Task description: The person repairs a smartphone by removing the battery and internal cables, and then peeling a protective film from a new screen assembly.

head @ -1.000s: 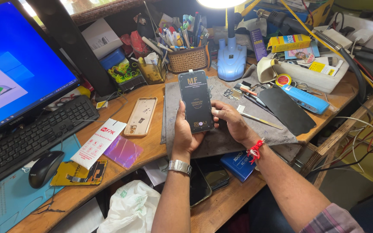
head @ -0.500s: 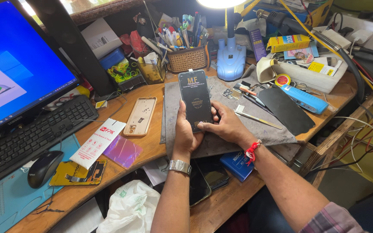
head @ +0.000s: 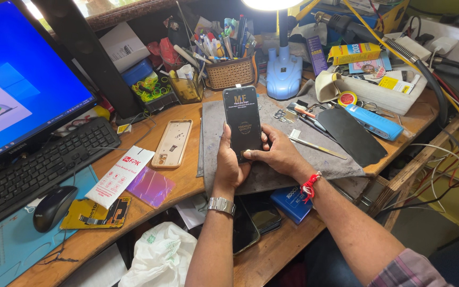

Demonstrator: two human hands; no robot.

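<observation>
Cluttered with tools and parts, the wooden workbench [head: 181,183] carries a grey mat [head: 314,165] at its centre, and over that mat both hands hold a dark smartphone [head: 243,123] upright, screen toward the camera. At six o'clock from the phone, the left hand [head: 230,166] cups its lower left edge, fingers wrapped behind and thumb along the side, clamped on it. From four o'clock the right hand [head: 278,155] meets it, fingers curled together, thumb tip pressed on the lower part of the screen. A beige phone case [head: 171,143] lies flat on the bench at nine o'clock from the phone, well apart. At twelve o'clock stand a wicker basket [head: 231,72] of pens and a blue lamp base [head: 284,77]. Far at nine o'clock sit a black keyboard [head: 43,165] and a lit monitor [head: 22,85].
</observation>
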